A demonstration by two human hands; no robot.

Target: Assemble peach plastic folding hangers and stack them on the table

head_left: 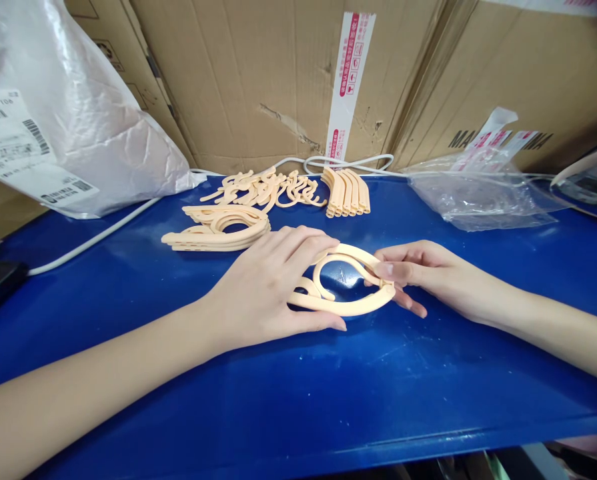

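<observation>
A cream plastic folding hanger (361, 307), its arms folded together around its hook, is held just over the blue tabletop. My left hand (273, 287) wraps over its left end, the thumb along the near side and the fingers across the far side. At the hinged right end, my right hand (413, 270) pinches it between thumb and fingers. Part of the hanger is hidden under my left palm. Just beyond my left hand lies a stack of folded hangers (218, 230). Behind it are a heap of loose hooks (263, 190) and a row of curved hanger arms (347, 193).
Cardboard boxes (258, 80) stand along the back of the blue table (298, 400). A white plastic parcel (93, 120) leans at the left, near a black object (1, 287). White cable (98, 240) runs along the back. Clear plastic bags (483, 193) lie at the right.
</observation>
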